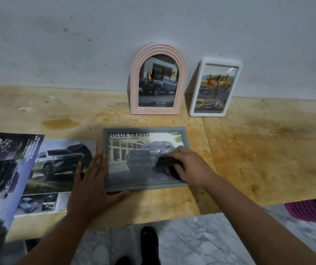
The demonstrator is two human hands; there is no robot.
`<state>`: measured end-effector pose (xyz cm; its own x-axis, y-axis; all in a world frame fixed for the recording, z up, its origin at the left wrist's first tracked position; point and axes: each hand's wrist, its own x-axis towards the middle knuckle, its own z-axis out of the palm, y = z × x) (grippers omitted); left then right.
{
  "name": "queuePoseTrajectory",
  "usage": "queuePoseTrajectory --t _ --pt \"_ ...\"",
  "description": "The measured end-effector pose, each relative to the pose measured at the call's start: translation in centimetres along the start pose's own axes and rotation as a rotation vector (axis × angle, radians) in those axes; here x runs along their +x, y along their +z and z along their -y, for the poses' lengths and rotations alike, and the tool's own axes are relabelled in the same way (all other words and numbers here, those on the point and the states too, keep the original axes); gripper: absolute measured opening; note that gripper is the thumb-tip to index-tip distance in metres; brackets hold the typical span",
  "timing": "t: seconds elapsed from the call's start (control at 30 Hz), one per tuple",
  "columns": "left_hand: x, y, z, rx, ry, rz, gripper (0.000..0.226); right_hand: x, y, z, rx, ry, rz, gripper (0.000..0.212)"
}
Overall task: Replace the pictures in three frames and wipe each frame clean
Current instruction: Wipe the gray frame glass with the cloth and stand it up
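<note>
A grey rectangular frame [145, 186] lies flat on the wooden table [258, 150], holding a truck picture headed HILUX TRAVO. My left hand [94, 182] lies flat with straight fingers against the frame's left edge, thumb along its front rail. My right hand [187, 165] grips a dark cloth [169, 165] and presses it on the glass at the lower right. A pink arched frame [136, 92] and a white rounded frame [195, 106] lean upright against the wall behind, each with a truck picture inside.
An open car brochure [10, 169] lies on the table's left side, one page [61, 161] touching the grey frame's left. A pink perforated basket [306, 211] sits on the marble floor at lower right. My foot shows below the table's front edge.
</note>
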<state>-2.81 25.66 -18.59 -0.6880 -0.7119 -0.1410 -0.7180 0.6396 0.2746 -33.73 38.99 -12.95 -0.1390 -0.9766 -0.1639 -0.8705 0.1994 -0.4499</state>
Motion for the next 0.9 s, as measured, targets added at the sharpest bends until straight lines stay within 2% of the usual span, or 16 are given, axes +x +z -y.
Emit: queuePoseTrajectory --t 0.1,0.2,0.27,0.37,0.57,0.63,0.73,0.8,0.9 --pt "0.1 0.1 0.0 -0.013 -0.006 0.000 0.135 4.3 -1.8 -2.3 -0.112 0.169 -0.197 0.047" --pt "0.2 0.2 0.0 -0.018 -0.021 -0.009 0.136 5.5 -0.6 -3.0 -0.318 0.213 -0.157 0.047" --pt "0.2 0.2 0.0 -0.012 -0.029 -0.006 0.136 4.3 1.0 -2.4 -0.388 0.189 -0.160 0.048" --pt "0.2 0.3 0.1 -0.001 -0.027 -0.009 0.135 0.6 2.8 -1.3 -0.340 0.131 -0.182 0.050" --pt "0.1 0.3 0.1 0.018 -0.023 -0.012 0.134 -3.7 2.5 -1.4 -0.200 -0.097 0.011 0.053" --pt "0.1 0.3 0.0 0.022 -0.024 -0.013 0.133 -2.4 1.1 -1.4 -0.222 -0.052 -0.034 0.054" --pt "0.0 0.2 -0.1 0.013 -0.030 -0.026 0.132 0.0 -0.1 -1.7 -0.373 0.112 -0.137 0.055" --pt "0.0 0.2 -0.1 0.005 -0.032 -0.026 0.132 1.1 -0.1 -1.9 -0.498 0.185 -0.088 0.053" --pt "0.1 0.2 -0.1 0.008 -0.032 -0.022 0.133 0.8 0.4 -1.6 -0.556 0.221 0.001 0.056"
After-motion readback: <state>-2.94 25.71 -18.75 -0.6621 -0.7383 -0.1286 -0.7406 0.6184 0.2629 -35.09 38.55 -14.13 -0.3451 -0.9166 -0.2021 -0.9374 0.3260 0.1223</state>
